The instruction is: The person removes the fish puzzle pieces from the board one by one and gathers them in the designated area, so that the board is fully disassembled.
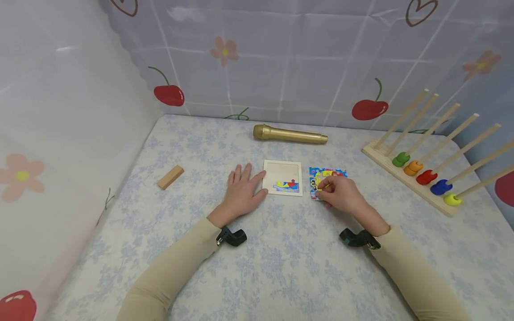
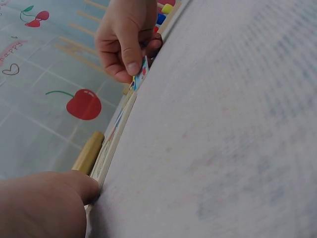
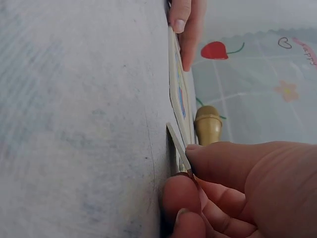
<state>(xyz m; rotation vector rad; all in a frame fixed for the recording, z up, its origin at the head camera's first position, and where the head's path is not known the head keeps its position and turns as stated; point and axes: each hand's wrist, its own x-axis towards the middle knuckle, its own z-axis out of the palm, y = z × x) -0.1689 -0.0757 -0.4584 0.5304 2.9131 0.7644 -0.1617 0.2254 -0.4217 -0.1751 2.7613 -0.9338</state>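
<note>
A square wooden puzzle tray (image 1: pixel 281 171) lies flat on the table, with a few joined colourful pieces (image 1: pixel 288 185) along the lower right of its recess. My left hand (image 1: pixel 239 191) rests palm down with spread fingers, thumb and forefinger touching the tray's left edge. To the right of the tray, my right hand (image 1: pixel 343 195) pinches a thin puzzle piece (image 3: pixel 178 146) between thumb and fingers. That piece is tilted up off the table in the right wrist view. Other brightly printed puzzle pieces (image 1: pixel 314 174) lie under and behind the right hand, which partly hides them.
A gold microphone (image 1: pixel 295 135) lies behind the tray. At the far left is a small wooden block (image 1: pixel 170 177). On the right stands a wooden peg rack (image 1: pixel 405 180) with slanting rods and coloured beads. A patterned cloth (image 1: pixel 281 267) covers the table; printed curtains (image 1: pixel 281 62) hang behind.
</note>
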